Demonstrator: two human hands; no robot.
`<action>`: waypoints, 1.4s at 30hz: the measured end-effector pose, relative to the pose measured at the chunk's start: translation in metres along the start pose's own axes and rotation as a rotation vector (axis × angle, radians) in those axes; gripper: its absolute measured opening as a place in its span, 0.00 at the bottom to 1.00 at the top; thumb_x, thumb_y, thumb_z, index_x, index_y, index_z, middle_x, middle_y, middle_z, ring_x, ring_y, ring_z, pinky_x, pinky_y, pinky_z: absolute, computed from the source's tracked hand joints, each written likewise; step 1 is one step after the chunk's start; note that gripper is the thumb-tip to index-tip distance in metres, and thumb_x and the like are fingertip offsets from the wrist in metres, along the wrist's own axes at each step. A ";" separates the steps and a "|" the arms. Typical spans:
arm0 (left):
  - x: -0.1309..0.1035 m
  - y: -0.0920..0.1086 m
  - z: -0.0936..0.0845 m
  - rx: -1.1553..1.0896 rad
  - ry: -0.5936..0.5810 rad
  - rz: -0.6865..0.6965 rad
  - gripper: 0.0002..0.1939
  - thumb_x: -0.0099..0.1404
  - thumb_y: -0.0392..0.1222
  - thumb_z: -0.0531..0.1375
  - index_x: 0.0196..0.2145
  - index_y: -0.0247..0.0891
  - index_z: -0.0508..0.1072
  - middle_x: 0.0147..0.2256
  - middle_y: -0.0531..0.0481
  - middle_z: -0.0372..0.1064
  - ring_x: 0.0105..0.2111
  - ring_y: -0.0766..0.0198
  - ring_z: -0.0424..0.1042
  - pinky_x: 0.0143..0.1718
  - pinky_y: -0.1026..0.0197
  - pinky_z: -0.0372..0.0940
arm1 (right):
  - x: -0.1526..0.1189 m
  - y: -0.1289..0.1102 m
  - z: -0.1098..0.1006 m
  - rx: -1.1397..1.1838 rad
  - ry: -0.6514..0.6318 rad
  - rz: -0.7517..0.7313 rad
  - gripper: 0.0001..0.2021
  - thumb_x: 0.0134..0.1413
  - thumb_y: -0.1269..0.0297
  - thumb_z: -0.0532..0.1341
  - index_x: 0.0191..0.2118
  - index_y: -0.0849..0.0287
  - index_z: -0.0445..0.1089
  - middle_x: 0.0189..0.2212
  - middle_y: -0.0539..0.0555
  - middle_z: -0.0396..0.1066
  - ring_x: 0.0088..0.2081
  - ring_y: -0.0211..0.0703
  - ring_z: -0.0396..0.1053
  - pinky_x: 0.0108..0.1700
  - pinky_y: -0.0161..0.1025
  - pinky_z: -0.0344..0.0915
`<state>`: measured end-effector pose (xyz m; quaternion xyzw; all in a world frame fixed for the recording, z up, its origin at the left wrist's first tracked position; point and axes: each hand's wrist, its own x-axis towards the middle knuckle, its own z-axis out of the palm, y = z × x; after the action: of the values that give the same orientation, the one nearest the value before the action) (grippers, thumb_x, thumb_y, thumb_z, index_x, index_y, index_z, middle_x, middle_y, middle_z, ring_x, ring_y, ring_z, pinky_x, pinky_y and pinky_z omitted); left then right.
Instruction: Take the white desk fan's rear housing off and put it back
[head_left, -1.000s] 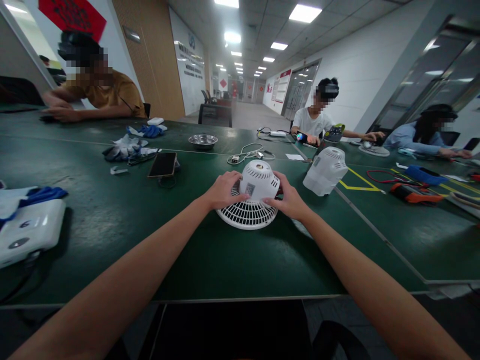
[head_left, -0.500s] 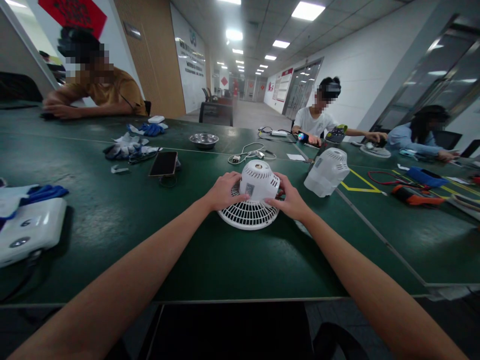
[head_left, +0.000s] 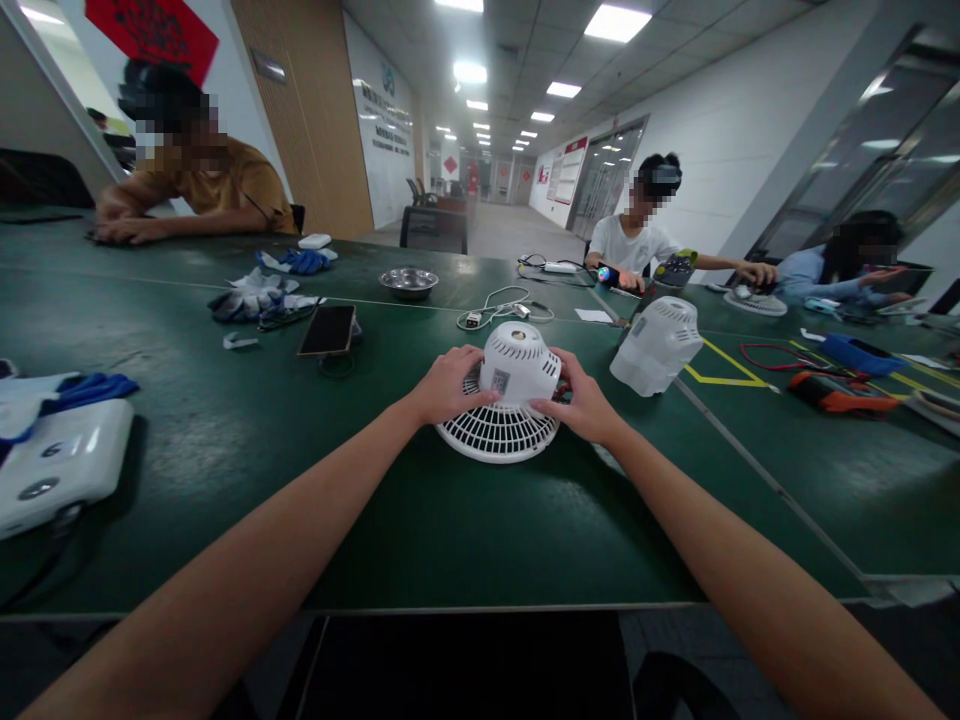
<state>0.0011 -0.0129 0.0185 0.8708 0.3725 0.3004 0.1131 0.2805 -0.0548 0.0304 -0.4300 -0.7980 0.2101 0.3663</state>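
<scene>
A white vented motor housing (head_left: pixel 520 362) with a small printed label sits over a round white fan grille (head_left: pixel 496 435) on the green table. From the left side, my left hand (head_left: pixel 452 382) is closed on the housing, its thumb along the lower front. My right hand (head_left: pixel 581 397) grips the other side in the same way, thumb at the lower front edge. Some small dark and coloured parts show by my right fingers, too small to make out. Behind the housing lies a coiled white cable (head_left: pixel 506 309).
Right of my hands stands a translucent white plastic cover (head_left: pixel 657 347). A metal bowl (head_left: pixel 408 282), a phone (head_left: pixel 328 330) and gloves (head_left: pixel 255 298) lie to the left. An orange multimeter (head_left: pixel 841 393) is at the right. Three people sit across the table.
My hands and the housing hold nearly the same place. The view has shifted slightly. At the far right, a person's hand has risen from the table.
</scene>
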 end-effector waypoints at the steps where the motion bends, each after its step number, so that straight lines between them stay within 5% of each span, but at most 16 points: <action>1: 0.000 0.000 0.000 0.001 0.002 0.000 0.35 0.62 0.66 0.59 0.59 0.41 0.67 0.56 0.38 0.67 0.53 0.43 0.67 0.53 0.37 0.63 | 0.000 0.000 0.000 -0.002 0.000 -0.002 0.40 0.51 0.53 0.70 0.66 0.50 0.53 0.54 0.60 0.72 0.50 0.57 0.72 0.46 0.54 0.71; 42: -0.002 0.005 0.001 -0.011 0.024 -0.030 0.36 0.62 0.66 0.60 0.58 0.40 0.68 0.55 0.39 0.68 0.51 0.44 0.67 0.54 0.39 0.62 | 0.000 0.001 -0.001 -0.020 0.005 -0.024 0.41 0.50 0.50 0.70 0.66 0.52 0.53 0.52 0.60 0.73 0.46 0.55 0.74 0.45 0.54 0.73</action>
<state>0.0038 -0.0177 0.0189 0.8608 0.3853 0.3109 0.1180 0.2820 -0.0541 0.0299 -0.4244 -0.8043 0.1966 0.3664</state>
